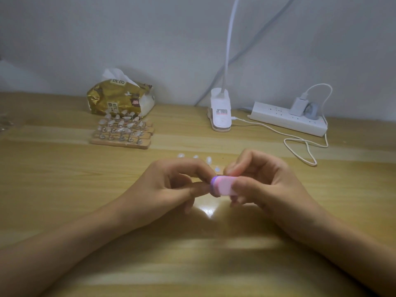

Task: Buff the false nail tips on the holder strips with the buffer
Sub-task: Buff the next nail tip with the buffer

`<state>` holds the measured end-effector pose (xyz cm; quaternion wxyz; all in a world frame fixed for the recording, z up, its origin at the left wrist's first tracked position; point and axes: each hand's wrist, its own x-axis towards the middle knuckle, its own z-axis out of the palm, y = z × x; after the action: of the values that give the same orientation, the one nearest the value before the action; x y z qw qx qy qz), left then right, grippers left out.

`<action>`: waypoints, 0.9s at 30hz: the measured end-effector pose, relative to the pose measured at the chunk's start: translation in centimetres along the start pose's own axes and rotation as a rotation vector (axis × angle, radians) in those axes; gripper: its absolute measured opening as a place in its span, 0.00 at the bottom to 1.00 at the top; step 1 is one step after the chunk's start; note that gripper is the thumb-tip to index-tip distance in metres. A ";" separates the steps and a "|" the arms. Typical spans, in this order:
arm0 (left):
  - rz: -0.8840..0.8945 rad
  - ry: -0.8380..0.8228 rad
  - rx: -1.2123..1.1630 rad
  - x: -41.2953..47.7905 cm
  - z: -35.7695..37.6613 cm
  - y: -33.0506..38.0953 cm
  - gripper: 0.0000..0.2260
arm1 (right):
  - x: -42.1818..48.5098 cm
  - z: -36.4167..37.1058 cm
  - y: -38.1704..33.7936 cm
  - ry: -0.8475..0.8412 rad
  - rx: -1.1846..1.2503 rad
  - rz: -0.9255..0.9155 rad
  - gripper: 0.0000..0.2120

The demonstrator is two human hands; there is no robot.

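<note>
Pale wood table (64, 189) against a bare grey-white wall, seen from above the person's own forearms.

At the middle of the view sits the buffer (224, 186), a small pink block with a purple left end, its long axis running left to right. The right hand (263, 183) grips it, thumb across the near face and curled fingers over the top. The left hand (171, 181) is curled too, its thumb and forefinger closing in at the buffer's purple end. They seem to pinch the strip of nail tips (209, 160), though the wood of it is almost wholly hidden.

About 4 clear tips show above the left fingers, in a line slanting from far left down to near right. The lowest tip lies just beside the buffer's top edge. So the work lies between the 2 hands. My judgement is that the next stroke means sliding the buffer along its own length over that nearest tip while the left hand keeps the strip steady.

Well apart, far left, is a stack of strips (121, 133) carrying many more tips. Behind it is a gold tissue pack (120, 97). To the right stand a white clip lamp (220, 110) and a power strip (289, 120), with a loose white cable (300, 144).
</note>
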<state>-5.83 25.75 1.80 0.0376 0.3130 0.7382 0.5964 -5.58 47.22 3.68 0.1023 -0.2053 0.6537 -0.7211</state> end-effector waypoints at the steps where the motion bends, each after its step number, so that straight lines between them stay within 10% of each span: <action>1: -0.003 0.004 0.012 0.0 0.0 0.0 0.02 | 0.0 0.0 0.2 -0.006 -0.028 0.013 0.09; 27: -0.042 -0.001 -0.049 0.1 -0.2 -0.1 0.02 | 0.1 -0.2 0.2 0.036 -0.009 0.051 0.09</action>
<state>-6.09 25.64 1.81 0.0584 0.2967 0.7299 0.6131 -5.79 47.36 3.45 0.1079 -0.1760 0.6637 -0.7190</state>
